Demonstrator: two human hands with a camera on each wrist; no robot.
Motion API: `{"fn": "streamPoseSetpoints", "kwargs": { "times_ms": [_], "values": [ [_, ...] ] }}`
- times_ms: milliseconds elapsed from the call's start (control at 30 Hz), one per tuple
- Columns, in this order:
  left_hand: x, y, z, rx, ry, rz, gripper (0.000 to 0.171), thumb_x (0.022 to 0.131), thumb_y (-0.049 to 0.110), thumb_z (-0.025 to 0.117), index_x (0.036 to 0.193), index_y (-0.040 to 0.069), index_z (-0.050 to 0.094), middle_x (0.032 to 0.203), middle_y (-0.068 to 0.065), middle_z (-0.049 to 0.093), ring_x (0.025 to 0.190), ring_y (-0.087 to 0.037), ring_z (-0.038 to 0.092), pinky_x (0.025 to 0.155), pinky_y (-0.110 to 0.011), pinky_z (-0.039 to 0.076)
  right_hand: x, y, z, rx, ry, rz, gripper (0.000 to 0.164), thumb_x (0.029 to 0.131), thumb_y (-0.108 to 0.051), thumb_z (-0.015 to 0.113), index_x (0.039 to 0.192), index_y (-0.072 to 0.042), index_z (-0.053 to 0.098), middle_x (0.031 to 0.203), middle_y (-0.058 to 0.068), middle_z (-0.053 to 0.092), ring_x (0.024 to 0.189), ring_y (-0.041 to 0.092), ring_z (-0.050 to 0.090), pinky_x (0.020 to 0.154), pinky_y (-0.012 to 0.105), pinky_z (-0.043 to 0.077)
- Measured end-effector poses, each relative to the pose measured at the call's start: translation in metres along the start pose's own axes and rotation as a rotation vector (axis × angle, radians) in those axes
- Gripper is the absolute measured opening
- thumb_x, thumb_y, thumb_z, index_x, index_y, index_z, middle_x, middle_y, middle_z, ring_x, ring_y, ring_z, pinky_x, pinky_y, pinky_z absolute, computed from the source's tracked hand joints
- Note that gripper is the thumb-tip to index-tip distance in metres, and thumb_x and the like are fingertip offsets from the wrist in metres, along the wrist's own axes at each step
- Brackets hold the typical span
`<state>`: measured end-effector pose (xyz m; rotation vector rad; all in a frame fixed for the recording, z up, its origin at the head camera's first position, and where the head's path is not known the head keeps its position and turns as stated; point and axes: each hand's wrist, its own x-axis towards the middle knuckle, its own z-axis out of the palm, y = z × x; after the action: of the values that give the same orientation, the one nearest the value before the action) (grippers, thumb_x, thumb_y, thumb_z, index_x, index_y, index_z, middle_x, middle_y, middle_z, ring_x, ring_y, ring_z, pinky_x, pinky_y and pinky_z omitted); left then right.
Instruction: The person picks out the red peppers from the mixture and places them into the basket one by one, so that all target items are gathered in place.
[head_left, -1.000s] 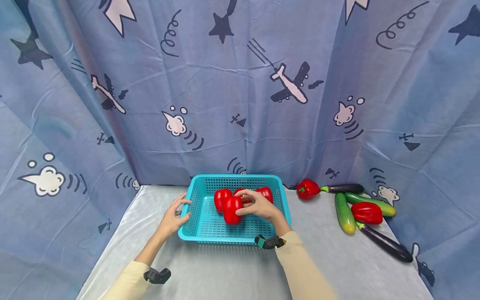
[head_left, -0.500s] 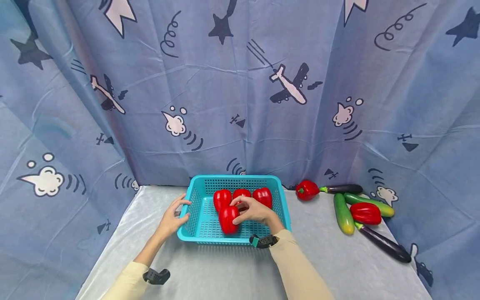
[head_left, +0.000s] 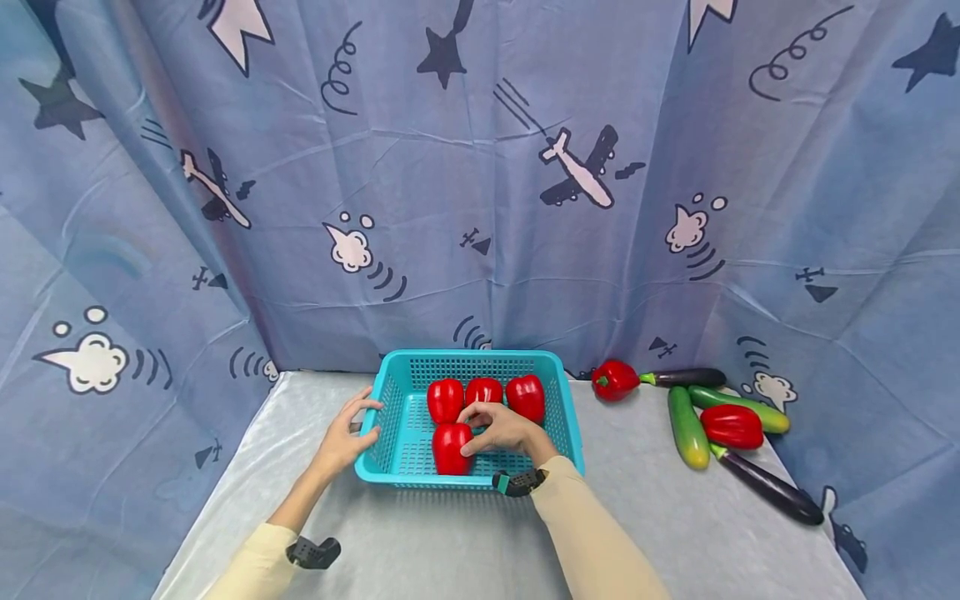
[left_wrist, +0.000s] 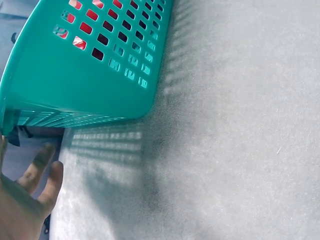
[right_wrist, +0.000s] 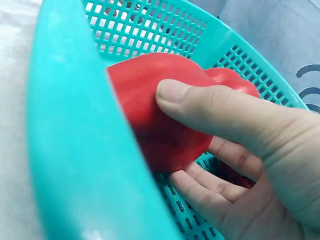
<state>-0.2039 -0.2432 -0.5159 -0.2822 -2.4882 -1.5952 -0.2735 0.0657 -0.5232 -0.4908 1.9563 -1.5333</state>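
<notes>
Three red peppers [head_left: 484, 389] form a row toward the back edge of the turquoise basket [head_left: 412, 480], and we find the front red pepper [head_left: 451, 454] near its front edge, left of the middle. The right hand [head_left: 504, 432] grips that one, thumb on its side and fingers curled beneath; we cannot tell whether the basket floor bears its weight. The left hand [head_left: 343, 437] is beside the basket's left edge, fingers parted and holding nothing we can make out. Loose vegetables, among them an eggplant [head_left: 772, 488] and a cucumber [head_left: 688, 427], lie toward the right edge of the table [head_left: 420, 542].

As we judge it, the glossy skin could slip from the thumb, letting the pepper roll against its neighbour. A knuckle could catch the front rim, so close is the grasp, and the light basket could slide, since the left hand seems hardly to brace it.

We can read no brand, label or writing; the curtain [head_left: 487, 175] shows only printed planes, stars and clouds.
</notes>
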Motion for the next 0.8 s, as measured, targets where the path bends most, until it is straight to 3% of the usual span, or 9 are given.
{"fn": "streamPoseSetpoints", "kwargs": {
  "times_ms": [100, 233, 800],
  "values": [
    [0.004, -0.016, 0.001, 0.006, 0.008, 0.003, 0.036, 0.088, -0.015, 0.066, 0.123, -0.008, 0.06, 0.157, -0.031, 0.029, 0.119, -0.053, 0.052, 0.093, -0.061, 0.05, 0.0, 0.0, 0.001, 0.003, 0.015, 0.014, 0.046, 0.079, -0.005, 0.087, 0.117, -0.006, 0.063, 0.117, 0.016, 0.056, 0.114, 0.037, 0.051, 0.086, 0.054, 0.057],
    [0.006, -0.025, 0.0, 0.023, 0.003, -0.008, 0.036, 0.089, -0.011, 0.067, 0.125, -0.006, 0.061, 0.158, -0.026, 0.031, 0.119, -0.05, 0.055, 0.093, -0.056, 0.052, 0.002, 0.0, 0.002, -0.009, 0.012, 0.016, 0.046, 0.078, -0.006, 0.087, 0.118, -0.007, 0.063, 0.117, 0.016, 0.057, 0.113, 0.037, 0.052, 0.086, 0.054, 0.057],
    [0.004, -0.02, -0.001, 0.02, -0.001, -0.027, 0.036, 0.09, -0.011, 0.067, 0.125, -0.005, 0.061, 0.159, -0.026, 0.03, 0.123, -0.048, 0.053, 0.094, -0.058, 0.05, 0.006, 0.0, 0.008, 0.039, 0.011, 0.04, 0.043, 0.08, -0.005, 0.086, 0.116, -0.005, 0.061, 0.116, 0.023, 0.059, 0.102, 0.03, 0.059, 0.084, 0.052, 0.058]
  ]
}}
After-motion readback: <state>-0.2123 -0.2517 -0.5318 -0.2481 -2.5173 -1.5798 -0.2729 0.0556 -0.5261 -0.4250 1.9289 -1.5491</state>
